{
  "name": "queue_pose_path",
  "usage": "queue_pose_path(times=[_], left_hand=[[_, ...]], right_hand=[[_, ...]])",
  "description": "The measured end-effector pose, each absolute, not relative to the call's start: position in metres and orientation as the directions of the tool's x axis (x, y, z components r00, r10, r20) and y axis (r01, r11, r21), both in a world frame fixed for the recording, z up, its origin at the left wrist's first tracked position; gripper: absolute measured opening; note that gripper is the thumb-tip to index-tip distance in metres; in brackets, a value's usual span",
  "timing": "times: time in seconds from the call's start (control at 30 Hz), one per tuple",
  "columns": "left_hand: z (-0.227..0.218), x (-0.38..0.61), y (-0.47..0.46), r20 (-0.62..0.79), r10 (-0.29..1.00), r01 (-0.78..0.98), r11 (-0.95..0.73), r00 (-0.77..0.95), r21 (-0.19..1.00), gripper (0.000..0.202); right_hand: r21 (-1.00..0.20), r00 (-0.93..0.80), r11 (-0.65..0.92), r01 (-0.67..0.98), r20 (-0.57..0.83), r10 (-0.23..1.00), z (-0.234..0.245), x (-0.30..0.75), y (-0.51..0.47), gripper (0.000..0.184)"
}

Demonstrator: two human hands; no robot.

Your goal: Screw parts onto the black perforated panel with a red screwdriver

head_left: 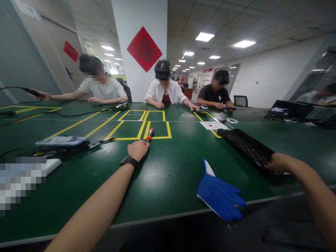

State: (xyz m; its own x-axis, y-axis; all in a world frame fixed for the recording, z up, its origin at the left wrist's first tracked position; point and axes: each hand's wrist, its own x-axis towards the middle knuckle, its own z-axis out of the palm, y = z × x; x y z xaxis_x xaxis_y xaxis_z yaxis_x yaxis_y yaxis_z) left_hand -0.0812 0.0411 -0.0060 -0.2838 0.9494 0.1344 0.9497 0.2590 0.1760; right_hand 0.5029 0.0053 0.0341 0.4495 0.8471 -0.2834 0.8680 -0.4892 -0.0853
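Observation:
My left hand (138,149), with a dark watch on its wrist, is closed around the shaft end of a screwdriver (150,133). Its red and black handle points away from me over the yellow tape. At the right, my right hand (282,162) has its fingers curled at the near end of a long black tray (246,148); the fingertips are partly hidden. Small shiny pieces, too small to name, lie inside the tray. Between my arms, a blue glove (219,194) with a white cuff lies at the table's front edge.
The green table (168,168) carries yellow tape rectangles (157,137). Left are a light blue box (61,140), cables and a white object (54,166). A paper sheet (214,125) and a tape roll (232,120) lie beyond the tray. Three people sit across.

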Motion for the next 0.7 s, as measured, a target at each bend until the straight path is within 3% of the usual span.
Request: queue_pose_path(times=[0.03, 0.1, 0.27, 0.47, 0.53, 0.63, 0.7], left_hand=[[-0.006, -0.081, 0.041, 0.133, 0.949, 0.95, 0.261, -0.285, 0.174, 0.048], [-0.005, -0.081, 0.04, 0.131, 0.95, 0.95, 0.259, -0.283, 0.174, 0.048], [-0.004, -0.081, 0.038, 0.137, 0.954, 0.955, 0.241, -0.266, 0.172, 0.048], [-0.004, -0.081, 0.037, 0.142, 0.957, 0.958, 0.229, -0.255, 0.173, 0.048], [-0.004, -0.081, 0.037, 0.142, 0.956, 0.958, 0.23, -0.255, 0.173, 0.049], [-0.004, -0.081, 0.037, 0.14, 0.957, 0.958, 0.23, -0.255, 0.172, 0.049], [-0.004, -0.081, 0.037, 0.137, 0.956, 0.958, 0.235, -0.258, 0.166, 0.048]], right_hand=[[-0.068, 0.429, -0.486, 0.871, -0.375, 0.821, 0.035, 0.504, 0.007, 0.031], [-0.077, 0.409, -0.485, 0.871, -0.433, 0.804, 0.036, 0.505, 0.008, 0.031], [-0.164, 0.319, -0.412, 0.896, -0.405, 0.857, 0.035, 0.509, 0.002, 0.034], [-0.179, 0.347, -0.459, 0.87, -0.437, 0.829, 0.037, 0.501, -0.004, 0.031], [-0.164, 0.42, -0.5, 0.85, -0.361, 0.833, 0.043, 0.488, -0.005, 0.027], [-0.165, 0.539, -0.527, 0.834, 0.033, 0.842, 0.055, 0.468, -0.006, 0.026], [-0.185, 0.492, -0.462, 0.867, 0.173, 0.853, 0.062, 0.464, -0.006, 0.026]])
